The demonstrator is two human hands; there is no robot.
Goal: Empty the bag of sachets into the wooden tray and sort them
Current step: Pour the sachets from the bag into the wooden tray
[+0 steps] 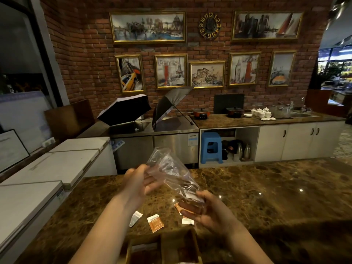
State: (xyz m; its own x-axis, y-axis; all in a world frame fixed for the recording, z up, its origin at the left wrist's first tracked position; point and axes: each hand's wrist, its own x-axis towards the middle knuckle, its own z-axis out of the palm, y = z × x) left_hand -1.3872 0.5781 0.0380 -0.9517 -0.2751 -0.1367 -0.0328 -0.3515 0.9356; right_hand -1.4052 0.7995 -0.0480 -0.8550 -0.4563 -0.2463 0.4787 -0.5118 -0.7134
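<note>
Marble counter (247,187) wide and bare rightward, left hand (137,180) and right hand (207,212) grip clear bag (171,172), wooden tray (163,248) at near edge

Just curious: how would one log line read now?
left hand + right hand: hold clear bag | sachets: on counter | wooden tray: below

It looked like a café or restaurant service area, with a brick wall (80,60) hung with framed city prints (148,27), a long marble counter (266,191), steel fridges (171,143), cooking pots (201,112) and stacked teacups (262,112).
</note>
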